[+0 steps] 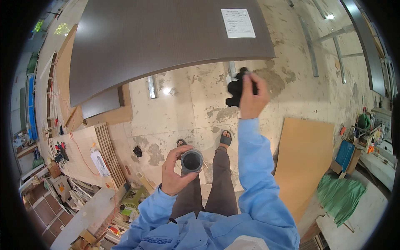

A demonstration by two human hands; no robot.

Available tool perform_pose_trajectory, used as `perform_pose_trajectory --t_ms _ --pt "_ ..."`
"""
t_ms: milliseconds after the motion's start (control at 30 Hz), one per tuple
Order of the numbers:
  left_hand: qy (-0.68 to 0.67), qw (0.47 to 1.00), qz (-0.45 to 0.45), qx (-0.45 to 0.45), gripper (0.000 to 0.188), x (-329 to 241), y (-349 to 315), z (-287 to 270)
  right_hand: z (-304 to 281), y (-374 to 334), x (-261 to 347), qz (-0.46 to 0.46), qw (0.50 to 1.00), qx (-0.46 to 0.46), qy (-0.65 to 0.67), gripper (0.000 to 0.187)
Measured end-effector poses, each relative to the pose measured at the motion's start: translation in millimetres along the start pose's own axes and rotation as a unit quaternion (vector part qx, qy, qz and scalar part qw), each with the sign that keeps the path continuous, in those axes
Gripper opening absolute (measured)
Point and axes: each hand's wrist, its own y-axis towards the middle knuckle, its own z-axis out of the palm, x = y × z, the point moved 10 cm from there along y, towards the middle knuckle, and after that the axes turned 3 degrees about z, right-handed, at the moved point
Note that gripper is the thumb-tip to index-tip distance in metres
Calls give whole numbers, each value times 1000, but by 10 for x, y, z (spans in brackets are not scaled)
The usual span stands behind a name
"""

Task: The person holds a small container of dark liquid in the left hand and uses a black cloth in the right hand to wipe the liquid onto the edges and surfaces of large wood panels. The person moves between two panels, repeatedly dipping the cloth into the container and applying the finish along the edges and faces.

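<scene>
A round grey cup (192, 161) with a dark inside is in my left hand (175, 173), the fingers and thumb curved around its sides. My right hand (255, 96) is stretched forward and pinches a crumpled black cloth (236, 88). That cloth hangs by the near edge of a large dark brown panel (166, 33), close to its right corner; I cannot tell whether it touches the panel. A white printed label (238, 23) lies on the panel's top near the right end.
Metal legs (152, 86) show under the panel. A tan board (304, 154) stands at my right, with a green sheet (341, 193) beyond it. To the left is a tan slatted panel (83, 154) carrying tools and a cord. A small black scrap (138, 151) lies on the stained floor.
</scene>
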Motion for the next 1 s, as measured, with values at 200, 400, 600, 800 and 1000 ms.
perform_pose_trajectory --t_ms 200,400,600,800,1000 --pt "13 1000 -5 -1 68 51 -41 -58 448 -163 96 -30 994 107 14 12" --pt "11 1000 4 -13 68 98 -83 -126 477 -393 178 -13 996 82 27 12" --pt "-2 1000 -13 -17 68 194 -148 -204 511 -269 153 -29 996 81 4 11" --pt "-23 999 -11 -32 68 208 -147 -253 728 -547 582 -69 979 184 62 12" --pt "-38 999 -15 -27 68 242 -179 -258 233 243 886 -216 960 142 -105 10"
